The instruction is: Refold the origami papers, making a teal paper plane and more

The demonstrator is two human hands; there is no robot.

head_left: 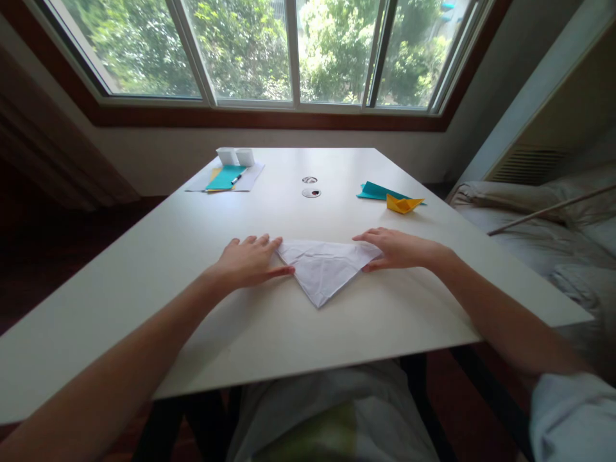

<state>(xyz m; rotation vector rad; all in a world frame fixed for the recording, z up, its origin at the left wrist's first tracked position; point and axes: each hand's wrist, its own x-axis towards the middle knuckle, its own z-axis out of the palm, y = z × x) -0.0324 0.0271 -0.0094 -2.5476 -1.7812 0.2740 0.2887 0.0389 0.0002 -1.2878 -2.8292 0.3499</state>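
A folded white sheet of paper (320, 273) lies on the white table in front of me. It is a creased triangle, its long edge away from me and one point towards me. At its left corner is my left hand (248, 262), palm down, with the index finger at the top edge and the thumb on the slanted side. My right hand (397, 248) holds the right corner between the fingers and the thumb, and covers the corner's tip. Both hands rest low, on or close to the tabletop.
Right of centre are a yellow paper boat (403, 204) and a teal folded paper (382, 191). At back left, white containers (235, 156), teal paper (225, 178) and a marker (239, 176) lie on white sheets. Round grommets (310, 192) mark the table (269, 212).
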